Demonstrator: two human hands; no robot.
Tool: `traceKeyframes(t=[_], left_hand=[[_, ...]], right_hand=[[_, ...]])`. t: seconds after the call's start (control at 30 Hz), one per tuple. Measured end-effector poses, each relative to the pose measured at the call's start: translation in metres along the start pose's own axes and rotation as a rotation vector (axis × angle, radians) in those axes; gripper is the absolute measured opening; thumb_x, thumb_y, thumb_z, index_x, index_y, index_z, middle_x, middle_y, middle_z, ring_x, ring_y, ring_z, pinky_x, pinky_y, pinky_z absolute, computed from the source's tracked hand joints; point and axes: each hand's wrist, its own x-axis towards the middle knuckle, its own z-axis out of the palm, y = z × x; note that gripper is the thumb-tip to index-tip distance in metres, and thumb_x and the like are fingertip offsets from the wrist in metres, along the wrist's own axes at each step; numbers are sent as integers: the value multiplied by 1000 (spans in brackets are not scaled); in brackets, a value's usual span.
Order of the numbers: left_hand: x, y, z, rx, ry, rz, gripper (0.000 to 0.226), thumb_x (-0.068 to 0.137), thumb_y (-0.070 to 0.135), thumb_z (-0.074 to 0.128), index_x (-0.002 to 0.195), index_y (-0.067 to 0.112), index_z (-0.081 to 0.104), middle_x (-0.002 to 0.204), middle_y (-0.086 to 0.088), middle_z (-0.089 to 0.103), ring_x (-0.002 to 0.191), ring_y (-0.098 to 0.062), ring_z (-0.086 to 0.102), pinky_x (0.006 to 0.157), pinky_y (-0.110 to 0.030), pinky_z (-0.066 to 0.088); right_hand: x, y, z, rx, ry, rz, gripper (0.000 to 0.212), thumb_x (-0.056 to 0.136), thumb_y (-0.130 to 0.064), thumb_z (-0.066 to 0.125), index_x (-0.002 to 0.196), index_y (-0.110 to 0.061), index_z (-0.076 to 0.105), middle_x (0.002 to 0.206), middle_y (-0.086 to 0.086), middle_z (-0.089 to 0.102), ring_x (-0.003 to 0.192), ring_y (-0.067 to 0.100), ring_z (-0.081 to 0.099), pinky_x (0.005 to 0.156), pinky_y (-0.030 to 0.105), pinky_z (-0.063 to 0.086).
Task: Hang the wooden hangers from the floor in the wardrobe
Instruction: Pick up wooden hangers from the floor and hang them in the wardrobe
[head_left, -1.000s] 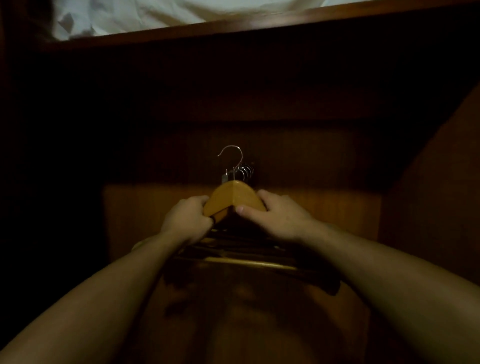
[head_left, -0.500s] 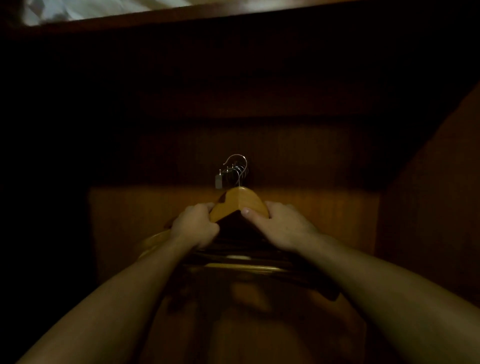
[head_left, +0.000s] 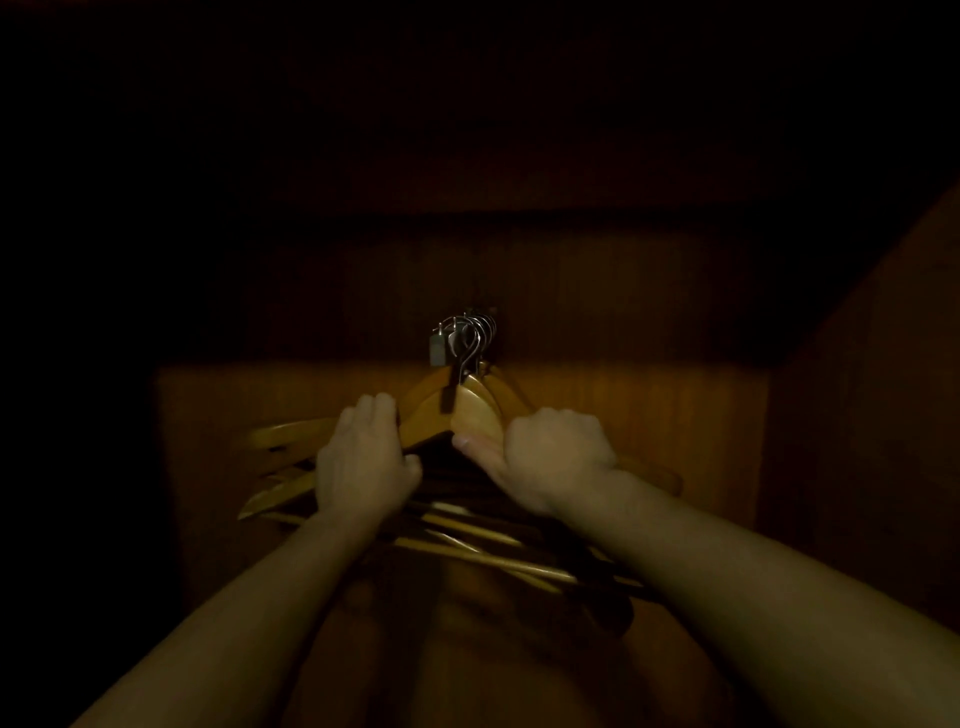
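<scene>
- At centre frame: hangers (head_left: 441, 415) bunched, hooks (head_left: 467, 338) clustered at 12 o'clock; clamped from 9 o'clock by left hand (head_left: 363, 462) and from 3 o'clock by right hand (head_left: 550, 457), fingers of both curled round the wood.
- Risk: hooks tangled, bars (head_left: 488, 556) splayed toward 6 o'clock; likely to snag or spill if either grip slackens.
- Rail not discernible in the dark; cannot tell whether hooked on.
- Side panel (head_left: 857, 415) close at 3 o'clock, back panel (head_left: 649, 405) behind; limited swing room.
</scene>
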Motion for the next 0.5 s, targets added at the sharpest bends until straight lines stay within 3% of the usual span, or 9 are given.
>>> traceKeyframes(t=[0.17,0.33,0.5], left_hand=[[12,-5,-2,72,49,65,39,77,27,75,99,23,44,98,4,42,92,-14,42,82,-29,44],[17,-4,-5,71,-29,78,47,77,26,76,113,23,46,111,3,48,104,-15,46,91,-31,40],[17,-7,-9,85,-159,123,48,82,37,72,123,27,49,119,4,52,109,-14,49,93,-32,43]], right_hand=[[4,0,4,-63,36,0,81,86,-82,13,69,-17,57,64,1,54,57,16,52,49,26,37],[8,9,1,-92,56,30,81,82,-87,20,98,-17,58,72,-1,50,63,17,51,49,28,34],[4,11,-2,-123,87,34,81,78,-90,22,89,-19,59,70,0,51,64,18,55,53,29,39]])
